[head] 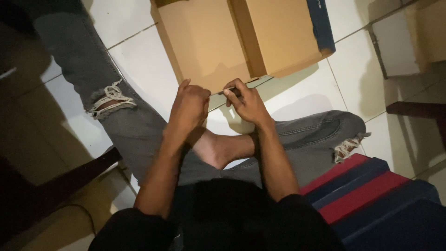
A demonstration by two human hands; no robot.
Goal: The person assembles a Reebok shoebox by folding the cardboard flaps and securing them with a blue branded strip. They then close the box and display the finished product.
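White floor tiles carried the cardboard; right hand fingers pinched its near edge, left hand fisted alongside, steadying it.

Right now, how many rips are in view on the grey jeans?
2: one frayed rip on the leg at upper left, another frayed rip at the knee on the right. More may be hidden under the arms.

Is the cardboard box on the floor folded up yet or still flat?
Partly folded. One part of the cardboard box stands raised, while a flat panel lies on the tile floor, its near edge pinched by the right hand.
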